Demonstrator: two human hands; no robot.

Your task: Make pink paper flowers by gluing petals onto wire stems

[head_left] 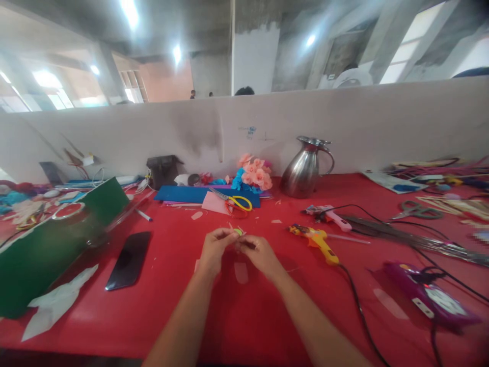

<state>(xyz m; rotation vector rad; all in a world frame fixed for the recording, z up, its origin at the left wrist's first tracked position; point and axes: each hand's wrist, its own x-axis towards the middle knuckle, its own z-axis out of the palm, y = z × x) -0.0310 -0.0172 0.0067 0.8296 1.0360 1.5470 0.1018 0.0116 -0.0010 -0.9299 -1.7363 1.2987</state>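
Both hands meet over the middle of the red table. My left hand (216, 248) is closed, thumb and fingers pinching a small round light-green piece (238, 232) with pinkish bits at its edge; its exact kind is too small to tell. Close against it, my right hand (260, 255) is also closed, its fingertips pressed together at the same piece. What lies between the right fingertips is hidden. A pale pink paper petal (241, 273) lies on the table just below the hands. Beyond them, yellow-handled scissors (239, 202) rest on pink and blue sheets.
To the right lie a yellow glue gun (317, 242), a pink glue gun (332, 216) and a purple power strip (431, 295) with cords. A steel jug (303, 171) stands behind, beside paper flowers (256, 173). On the left are a phone (129, 260) and a green sheet (42, 260).
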